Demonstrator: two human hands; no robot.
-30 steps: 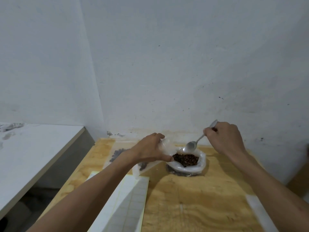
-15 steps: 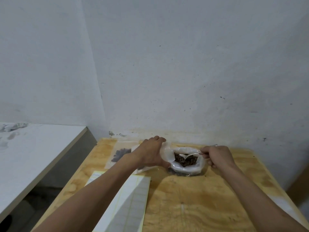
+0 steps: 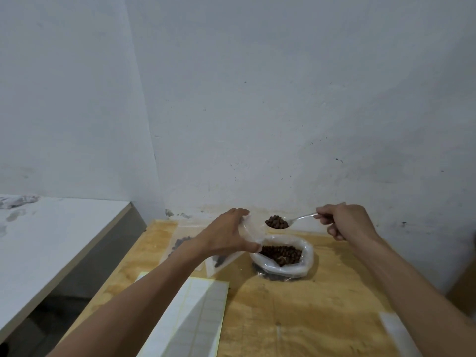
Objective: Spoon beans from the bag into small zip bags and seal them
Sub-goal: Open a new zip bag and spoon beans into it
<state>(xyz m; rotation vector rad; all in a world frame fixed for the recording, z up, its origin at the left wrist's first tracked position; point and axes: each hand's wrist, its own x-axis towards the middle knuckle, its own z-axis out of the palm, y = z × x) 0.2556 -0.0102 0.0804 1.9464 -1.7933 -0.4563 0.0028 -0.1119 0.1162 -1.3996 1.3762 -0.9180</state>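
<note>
A clear plastic bag with its rim rolled down sits on the wooden table, full of dark brown beans. My right hand pinches the handle of a metal spoon, which is heaped with beans and held level above the bag's far left rim. My left hand grips a small clear zip bag by its mouth, just left of the spoon. A few beans show at that bag's bottom.
Filled zip bags lie flat behind my left wrist. A sheet of white labels lies at the front left. A white strip lies at the front right. A white counter stands left of the table, and a wall is close behind.
The spoon dipped into the bean bag half a second ago and now has lifted out loaded with beans, toward the zip bag's mouth. My left hand keeps holding the zip bag.
</note>
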